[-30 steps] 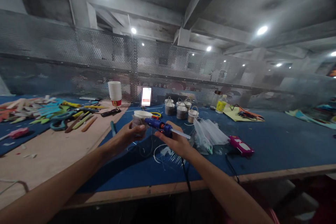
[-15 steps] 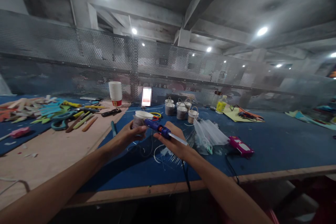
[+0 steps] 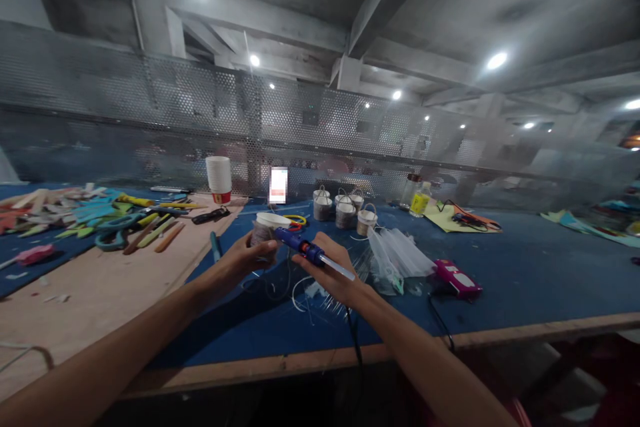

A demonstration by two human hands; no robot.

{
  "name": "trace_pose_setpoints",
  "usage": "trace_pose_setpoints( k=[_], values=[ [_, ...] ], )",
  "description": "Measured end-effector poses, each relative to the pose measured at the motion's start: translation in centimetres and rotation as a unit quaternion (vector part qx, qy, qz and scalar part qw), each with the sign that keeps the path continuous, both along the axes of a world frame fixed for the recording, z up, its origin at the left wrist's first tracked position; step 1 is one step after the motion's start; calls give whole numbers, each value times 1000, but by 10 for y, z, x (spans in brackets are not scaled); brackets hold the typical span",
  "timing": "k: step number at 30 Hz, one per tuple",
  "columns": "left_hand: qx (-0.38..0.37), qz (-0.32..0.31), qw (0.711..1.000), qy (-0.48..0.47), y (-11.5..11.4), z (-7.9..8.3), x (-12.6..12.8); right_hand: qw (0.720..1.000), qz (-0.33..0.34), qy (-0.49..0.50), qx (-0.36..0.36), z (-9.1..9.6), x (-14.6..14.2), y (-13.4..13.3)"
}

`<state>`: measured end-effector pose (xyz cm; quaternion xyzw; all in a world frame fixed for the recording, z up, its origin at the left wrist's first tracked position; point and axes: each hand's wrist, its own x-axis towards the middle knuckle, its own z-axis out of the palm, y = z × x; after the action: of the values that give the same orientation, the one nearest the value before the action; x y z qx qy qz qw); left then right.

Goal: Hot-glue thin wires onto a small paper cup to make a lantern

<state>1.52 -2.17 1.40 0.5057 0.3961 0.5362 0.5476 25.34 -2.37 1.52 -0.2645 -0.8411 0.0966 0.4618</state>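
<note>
My left hand (image 3: pixel 244 259) is closed round a small cup (image 3: pixel 265 230) with a white rim and a wrapped side, held just above the blue table top (image 3: pixel 525 273). My right hand (image 3: pixel 334 271) grips a blue glue gun (image 3: pixel 306 249) with a clear glue stick jutting out of its back. The gun's nozzle points left and touches the cup's side. A black cord runs from the gun down over the table's front edge.
Several similar small cups with wire handles (image 3: pixel 345 210) stand behind my hands. Clear plastic bags (image 3: pixel 397 255) and a pink tool (image 3: pixel 457 278) lie to the right. A stack of white cups (image 3: pixel 219 178), scissors and coloured sticks (image 3: pixel 125 220) sit on the left wooden board (image 3: pixel 100 293). Bottles (image 3: pixel 419 199) stand by the mesh wall.
Both hands with the cup and glue gun have stayed almost in place; the gun has tilted slightly and the view has shifted a little.
</note>
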Motion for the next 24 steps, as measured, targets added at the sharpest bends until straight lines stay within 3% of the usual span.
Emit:
trace_pose_setpoints(
  k=[24],
  values=[
    [-20,8,1000,0,-3,4,0,1000,-13,-4,-15,-1,2,-1]
  ],
)
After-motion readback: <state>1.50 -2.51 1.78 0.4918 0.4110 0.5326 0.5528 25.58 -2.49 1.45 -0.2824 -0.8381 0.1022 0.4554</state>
